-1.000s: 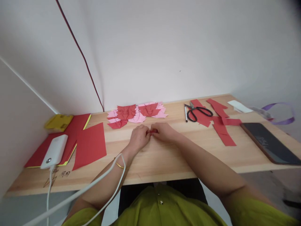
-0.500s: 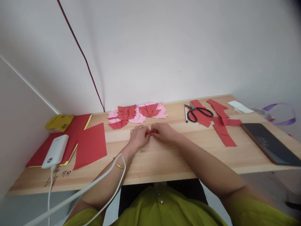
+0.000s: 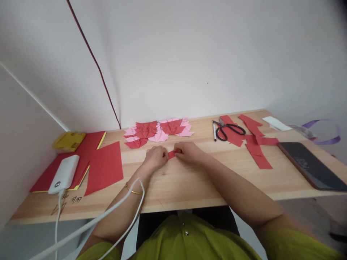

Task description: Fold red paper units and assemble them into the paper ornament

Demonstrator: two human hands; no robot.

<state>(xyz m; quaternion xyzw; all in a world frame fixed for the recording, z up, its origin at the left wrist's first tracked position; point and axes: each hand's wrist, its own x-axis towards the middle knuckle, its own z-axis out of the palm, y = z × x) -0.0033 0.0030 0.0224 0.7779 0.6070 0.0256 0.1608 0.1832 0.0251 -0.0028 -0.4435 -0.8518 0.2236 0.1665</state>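
Note:
A small strip of red paper (image 3: 171,155) lies between my two hands over the middle of the wooden table. My left hand (image 3: 156,157) has its fingers curled and pinches the strip's left end. At the right end, my right hand (image 3: 187,152) grips the paper between thumb and fingers. Most of the strip's ends are hidden under my fingers. Just beyond my hands sit folded red paper pieces (image 3: 146,129) and folded pink paper pieces (image 3: 159,136), grouped in stacks near the wall.
Black-handled scissors (image 3: 230,127) and a pen (image 3: 214,131) lie right, by red paper scraps (image 3: 258,156). A phone (image 3: 311,164) rests at the right edge. Left are a red sheet (image 3: 105,166), a white power bank (image 3: 65,173) with a cable, and a yellow packet (image 3: 69,141).
My left hand has shifted slightly left, away from my right hand, so more of the red strip shows between them. My right hand has stayed nearly in place.

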